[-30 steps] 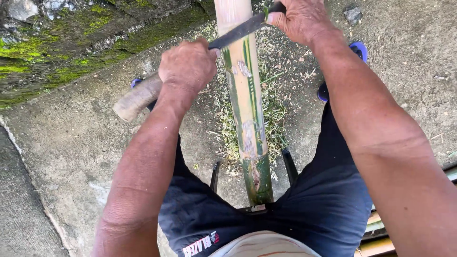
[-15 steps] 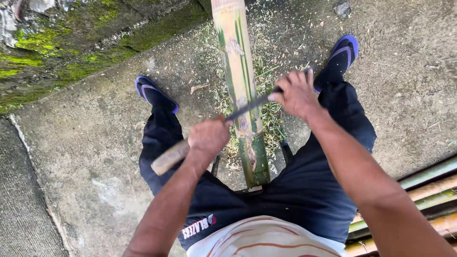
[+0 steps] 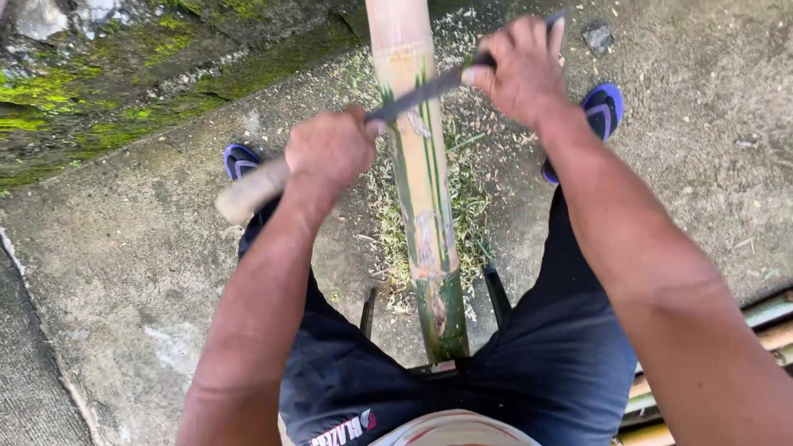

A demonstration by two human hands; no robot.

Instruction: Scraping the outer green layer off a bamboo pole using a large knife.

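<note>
A bamboo pole [image 3: 429, 239] runs from between the person's knees at the near edge away to the far edge, its near end green, the rest scraped pale. Green shavings [image 3: 471, 206] litter the concrete ground [image 3: 124, 272] around it. The left hand [image 3: 330, 149] is clenched on the wooden handle [image 3: 248, 192] of a knife; its blade [image 3: 417, 97] lies across the pole. The right hand [image 3: 520, 70] has its fingers wrapped round the blade's far tip. Blue sandals [image 3: 601, 111] rest either side.
</note>
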